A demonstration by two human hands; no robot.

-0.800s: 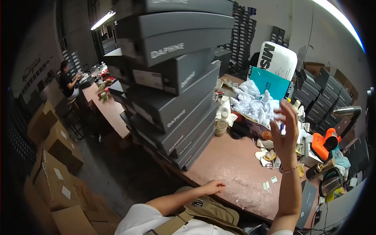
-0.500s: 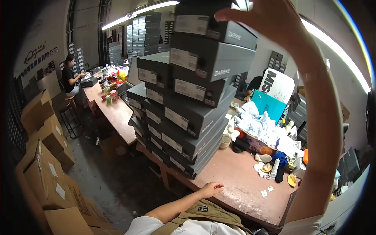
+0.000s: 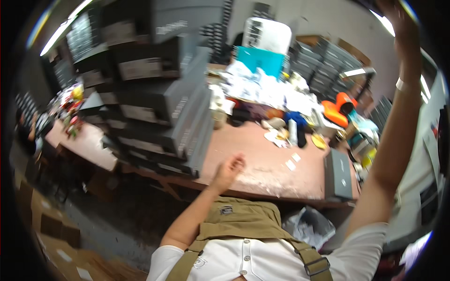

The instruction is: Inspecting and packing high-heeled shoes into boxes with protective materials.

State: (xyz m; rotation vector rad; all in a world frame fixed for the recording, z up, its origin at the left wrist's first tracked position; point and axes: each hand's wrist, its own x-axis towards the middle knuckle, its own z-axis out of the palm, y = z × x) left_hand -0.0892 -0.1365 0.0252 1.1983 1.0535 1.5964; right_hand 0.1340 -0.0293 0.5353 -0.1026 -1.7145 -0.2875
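Observation:
My left hand (image 3: 231,169) hovers over the near part of the pinkish table (image 3: 262,164), its fingers loosely curled and nothing visible in them. Raised high at the upper right, my right hand (image 3: 398,16) is dark and smeared, so its fingers cannot be made out. A tall stack of dark grey shoeboxes (image 3: 145,112) with white labels stands left of my left hand, cut off by the top edge. One grey shoebox (image 3: 338,174) stands at the table's right end, below my raised right arm. Two small white stickers (image 3: 290,165) lie on the tabletop.
White crumpled paper (image 3: 253,84) heaps up at the back, before a teal box (image 3: 260,60). Bottles, cloths and an orange item (image 3: 335,112) crowd the right rear. Another table (image 3: 86,140), a seated person and cardboard boxes (image 3: 56,225) are at left. A plastic bag (image 3: 309,227) hangs below.
The view has swung to the right, so the stack now sits farther left. My right hand has left the top of the stack and moved right, away from it. My left hand stays low, curled.

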